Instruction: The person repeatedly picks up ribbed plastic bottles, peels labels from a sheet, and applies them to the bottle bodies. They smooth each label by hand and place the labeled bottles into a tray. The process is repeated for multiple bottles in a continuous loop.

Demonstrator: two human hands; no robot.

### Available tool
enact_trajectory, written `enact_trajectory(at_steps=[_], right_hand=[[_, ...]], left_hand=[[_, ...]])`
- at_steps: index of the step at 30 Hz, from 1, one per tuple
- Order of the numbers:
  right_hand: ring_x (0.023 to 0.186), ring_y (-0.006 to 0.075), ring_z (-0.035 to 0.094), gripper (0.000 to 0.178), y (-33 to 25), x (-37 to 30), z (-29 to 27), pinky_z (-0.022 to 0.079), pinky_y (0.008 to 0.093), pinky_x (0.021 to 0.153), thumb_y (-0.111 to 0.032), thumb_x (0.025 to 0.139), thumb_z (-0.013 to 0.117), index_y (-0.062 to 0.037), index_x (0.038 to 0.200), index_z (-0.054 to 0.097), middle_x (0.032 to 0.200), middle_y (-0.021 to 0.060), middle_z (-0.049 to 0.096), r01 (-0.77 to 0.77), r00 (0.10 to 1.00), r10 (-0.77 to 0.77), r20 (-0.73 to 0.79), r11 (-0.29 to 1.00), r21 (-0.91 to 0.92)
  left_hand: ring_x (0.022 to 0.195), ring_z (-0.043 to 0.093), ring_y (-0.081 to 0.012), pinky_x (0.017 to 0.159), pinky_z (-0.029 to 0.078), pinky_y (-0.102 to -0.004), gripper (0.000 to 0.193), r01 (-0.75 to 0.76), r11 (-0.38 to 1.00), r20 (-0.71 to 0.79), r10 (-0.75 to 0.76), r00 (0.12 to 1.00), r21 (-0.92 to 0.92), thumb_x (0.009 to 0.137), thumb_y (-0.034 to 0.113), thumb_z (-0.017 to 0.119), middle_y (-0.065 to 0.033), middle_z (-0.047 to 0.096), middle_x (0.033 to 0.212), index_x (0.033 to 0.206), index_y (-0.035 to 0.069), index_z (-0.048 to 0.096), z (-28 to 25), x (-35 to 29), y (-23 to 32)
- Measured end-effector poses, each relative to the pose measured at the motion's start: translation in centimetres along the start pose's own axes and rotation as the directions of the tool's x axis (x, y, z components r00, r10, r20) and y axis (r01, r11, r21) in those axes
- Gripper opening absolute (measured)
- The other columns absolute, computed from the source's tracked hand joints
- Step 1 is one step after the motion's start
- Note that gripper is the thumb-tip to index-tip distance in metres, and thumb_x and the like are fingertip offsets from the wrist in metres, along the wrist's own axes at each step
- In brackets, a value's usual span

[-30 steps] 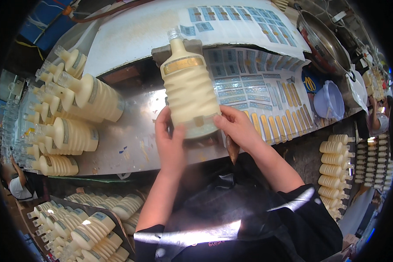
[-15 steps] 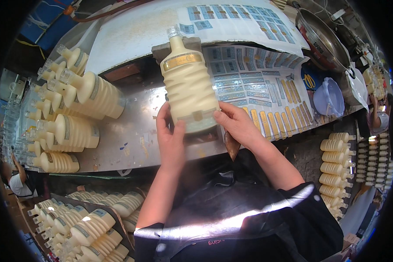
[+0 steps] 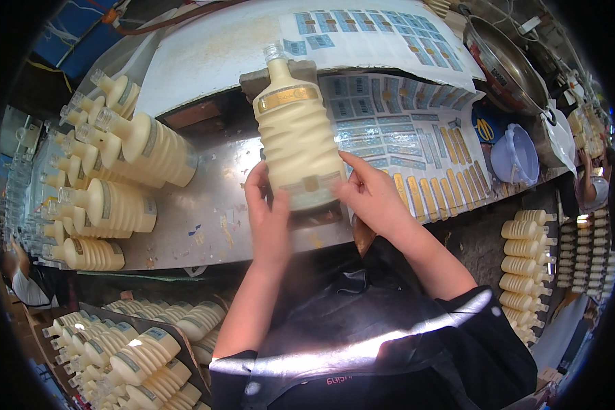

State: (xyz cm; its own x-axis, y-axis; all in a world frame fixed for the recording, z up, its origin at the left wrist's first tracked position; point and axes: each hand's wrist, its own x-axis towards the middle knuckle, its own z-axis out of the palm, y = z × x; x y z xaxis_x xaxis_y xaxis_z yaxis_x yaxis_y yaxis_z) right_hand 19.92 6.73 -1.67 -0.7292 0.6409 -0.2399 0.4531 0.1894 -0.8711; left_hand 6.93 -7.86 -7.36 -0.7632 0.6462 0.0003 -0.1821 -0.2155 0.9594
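Observation:
A cream-coloured ribbed bottle (image 3: 298, 140) with a clear neck lies before me, neck away from me, its shoulder against a grey block (image 3: 255, 80). A gold label (image 3: 288, 97) crosses its upper part, and a pale label with a gold square (image 3: 310, 184) its lower part. My left hand (image 3: 268, 215) is closed along the bottle's lower left side, thumb on top. My right hand (image 3: 374, 198) grips the lower right side, its thumb tip blurred by the end of the pale label. Below my right hand is a brown pointed piece (image 3: 363, 237) of unclear kind.
Sheets of blue labels (image 3: 379, 140) and gold strips (image 3: 451, 184) lie right of the bottle; more labels (image 3: 348, 22) lie on the white board (image 3: 205, 55). Several bottles (image 3: 154, 150) stand at left. A lilac bucket (image 3: 514, 156) and a pan (image 3: 506, 61) are at right.
My right thumb has shifted on the lower label, and the right fingers now sit slightly higher along the bottle's side. The bottle has moved very slightly right; my left hand stays on it.

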Motion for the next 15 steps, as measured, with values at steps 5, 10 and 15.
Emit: enact_trajectory(at_steps=[5,10,15], right_hand=[[0.089,0.0384,0.072,0.069,-1.0,0.1,0.4,0.056,0.0449,0.082,-0.049,0.083,0.075,-0.0040,0.132,0.061,0.096,0.0224,0.073,0.031,0.997,-0.042,-0.060,0.985,-0.169],[0.089,0.0381,0.072,0.068,-0.6,0.3,0.4,0.056,0.0444,0.081,-0.049,0.082,0.075,-0.0037,0.132,0.061,0.095,0.0226,0.073,0.028,0.999,-0.034,-0.042,0.990,-0.140],[0.087,0.0365,0.072,0.068,-0.6,0.4,0.3,0.056,0.0431,0.079,-0.049,0.082,0.075,-0.0028,0.130,0.062,0.094,0.0222,0.073,0.006,1.000,-0.008,-0.019,0.994,-0.111]], left_hand=[[0.135,0.041,-0.0268,0.115,0.035,-0.0411,0.072,0.024,0.980,-0.061,-0.012,0.998,0.198,0.092,0.022,0.070,-0.0171,0.041,0.142,0.148,0.000,0.032,1.1,0.0,0.4],[0.133,0.043,-0.0273,0.114,0.036,-0.0413,0.074,0.005,0.974,-0.078,0.013,0.997,0.227,0.089,0.023,0.073,-0.0181,0.042,0.141,0.147,-0.001,0.033,1.0,0.1,-0.1],[0.134,0.043,-0.0277,0.114,0.036,-0.0412,0.076,0.003,0.978,-0.087,0.016,0.996,0.210,0.088,0.023,0.074,-0.0185,0.042,0.142,0.147,-0.001,0.033,1.1,0.1,-0.1]])
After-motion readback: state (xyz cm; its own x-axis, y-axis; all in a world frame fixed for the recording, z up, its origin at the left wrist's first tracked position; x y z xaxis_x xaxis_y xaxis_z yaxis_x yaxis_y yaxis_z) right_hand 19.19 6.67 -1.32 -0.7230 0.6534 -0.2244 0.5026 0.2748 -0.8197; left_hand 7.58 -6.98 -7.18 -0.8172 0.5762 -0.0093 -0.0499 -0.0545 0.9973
